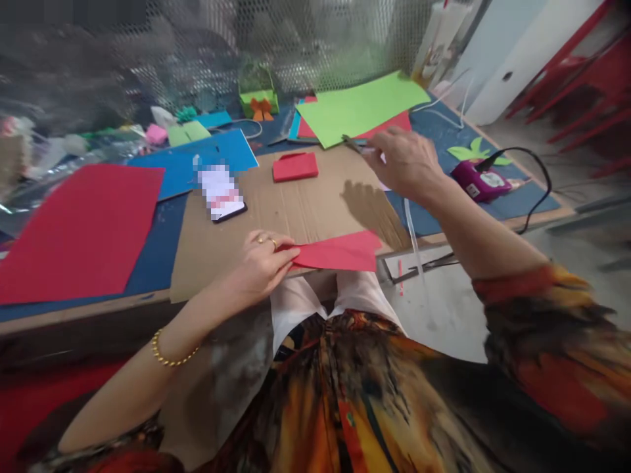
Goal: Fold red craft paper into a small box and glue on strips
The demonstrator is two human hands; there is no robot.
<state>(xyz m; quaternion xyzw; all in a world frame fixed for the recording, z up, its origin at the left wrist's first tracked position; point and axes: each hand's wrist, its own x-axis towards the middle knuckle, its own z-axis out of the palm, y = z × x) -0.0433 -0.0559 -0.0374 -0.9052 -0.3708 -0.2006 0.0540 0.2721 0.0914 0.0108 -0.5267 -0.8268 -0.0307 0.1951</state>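
Note:
My left hand (263,263) pinches the left end of a folded strip of red paper (340,253) at the table's front edge. The strip's wider right end sticks out over the edge, above my lap. Farther back on the right, my right hand (407,161) is raised with its fingers closed around a pair of scissors (352,143). Their dark blades point left, in front of the green sheet, and the handles are mostly hidden by the fingers. A small folded red paper piece (296,167) lies on the brown cardboard (266,203) between the hands.
A phone (221,192) lies on the cardboard. Large red (89,230), blue (182,161) and green sheets (365,108) surround it. At the back stands a small green paper basket (259,98) with an orange bow. A purple cube with a black cable (479,180) sits at right.

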